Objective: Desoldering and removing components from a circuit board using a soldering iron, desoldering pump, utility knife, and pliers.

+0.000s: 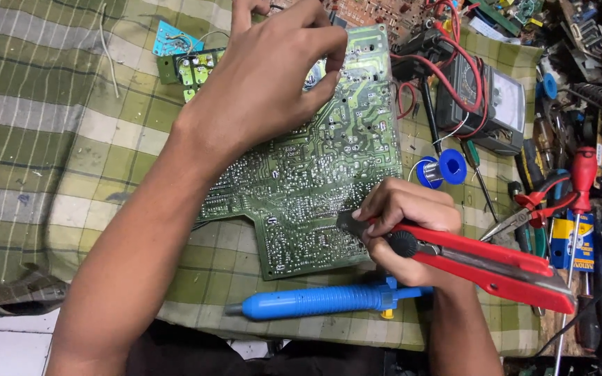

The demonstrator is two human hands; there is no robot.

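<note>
A large green circuit board lies solder side up on a green checked cloth. My left hand reaches over its upper part, fingers pinched on the board near its top edge. My right hand grips a red utility knife, whose blade tip rests on the board's lower right area. The knife's handle points toward the lower right.
A blue desoldering pump lies below the board. A blue solder spool, an analog multimeter with red leads, red-handled pliers and a red screwdriver crowd the right side. Small boards sit at top left.
</note>
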